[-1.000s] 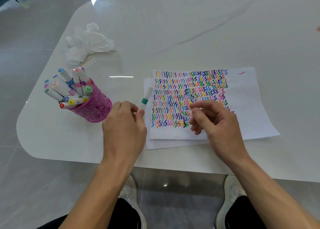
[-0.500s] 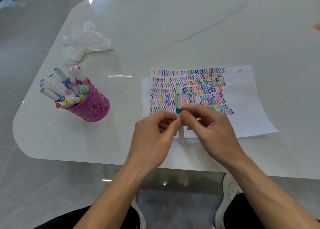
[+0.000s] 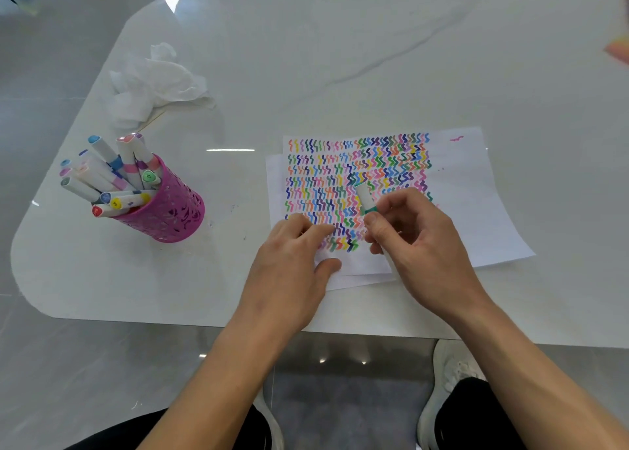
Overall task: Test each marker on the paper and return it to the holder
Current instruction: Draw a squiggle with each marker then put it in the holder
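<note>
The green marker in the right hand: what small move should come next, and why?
Probably bring its tip down on the bare paper below the last row of squiggles and draw a mark. The right hand grips the green marker over that paper; the left hand rests on it. The tip is hidden.

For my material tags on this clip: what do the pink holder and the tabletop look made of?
Pink holder: perforated metal or hard plastic, cannot tell which, painted magenta; cut-out holes pattern its wall. Tabletop: polished stone or a marble-look slab; grey veins and sharp light reflections show.
</note>
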